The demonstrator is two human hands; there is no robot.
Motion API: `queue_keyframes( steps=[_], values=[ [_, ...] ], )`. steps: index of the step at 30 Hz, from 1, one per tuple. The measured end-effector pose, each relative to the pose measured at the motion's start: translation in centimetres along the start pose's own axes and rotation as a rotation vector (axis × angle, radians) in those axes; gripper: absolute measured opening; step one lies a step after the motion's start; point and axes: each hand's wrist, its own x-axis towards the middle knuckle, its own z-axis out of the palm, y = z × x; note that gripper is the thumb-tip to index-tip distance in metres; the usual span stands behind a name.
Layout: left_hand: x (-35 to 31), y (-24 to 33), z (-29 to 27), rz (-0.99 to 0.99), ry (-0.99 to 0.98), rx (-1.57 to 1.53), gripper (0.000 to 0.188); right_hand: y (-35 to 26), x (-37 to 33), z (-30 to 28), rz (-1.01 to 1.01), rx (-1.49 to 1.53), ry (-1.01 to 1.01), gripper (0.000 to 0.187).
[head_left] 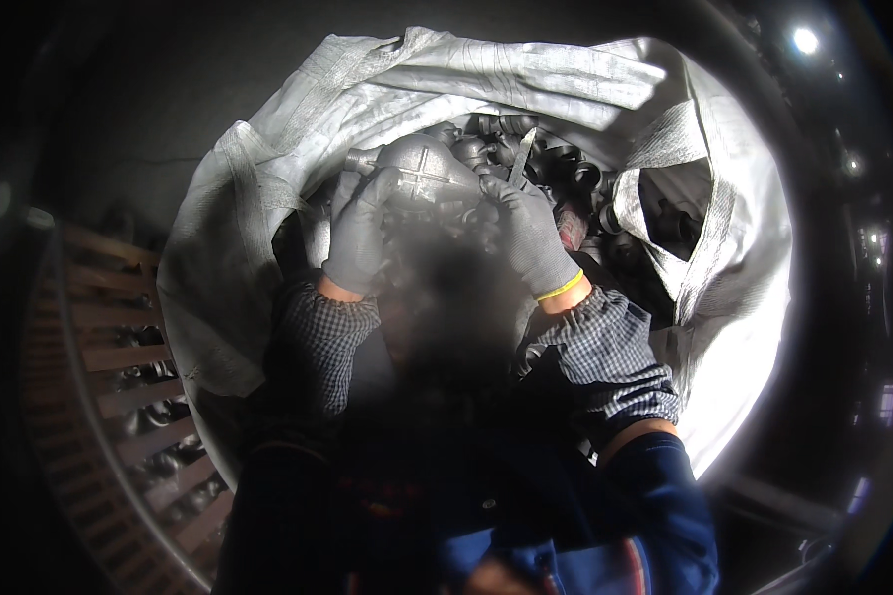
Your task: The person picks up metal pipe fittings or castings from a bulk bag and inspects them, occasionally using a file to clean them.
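Note:
A rounded grey metal casting (pixel 422 171) with raised cross-shaped ribs and a short neck on its left side lies in front of me. My left hand (pixel 364 228), in a grey glove, is closed around the casting's left end near the neck. At the casting's right end is my right hand (pixel 529 223), also gloved, with a yellow cuff edge. Its fingers are wrapped round a flat, narrow metal tool (pixel 523 157) whose blade points up and away; I cannot tell whether it is a file or a knife. A dark blur hides the area between my wrists.
A big white woven bag (pixel 526 74) with strap loops (pixel 719 198) surrounds my hands. Inside it are many dark metal pipe fittings (pixel 585 177). Something reddish (pixel 571 226) shows beside my right hand. To the left stands a slatted brown crate (pixel 119 337) with metal parts behind its slats.

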Motion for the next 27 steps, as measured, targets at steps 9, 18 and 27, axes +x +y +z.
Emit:
queue_keyframes(
  steps=[9, 18, 27],
  values=[
    [1.0, -0.4, 1.0, -0.035, -0.019, -0.069, 0.040, -0.7, 0.1, -0.5, -0.184, 0.028, -0.001, 0.014],
    [1.0, -1.4, 0.7, -0.122, 0.002, -0.227, 0.053, 0.0, 3.4, 0.3, -0.372, -0.225, 0.101, 0.042],
    [0.3, -1.2, 1.7, 0.105, 0.032, 0.031, 0.052, 2.4, 3.8, 3.7, -0.455, -0.372, 0.150, 0.100]
  ],
)
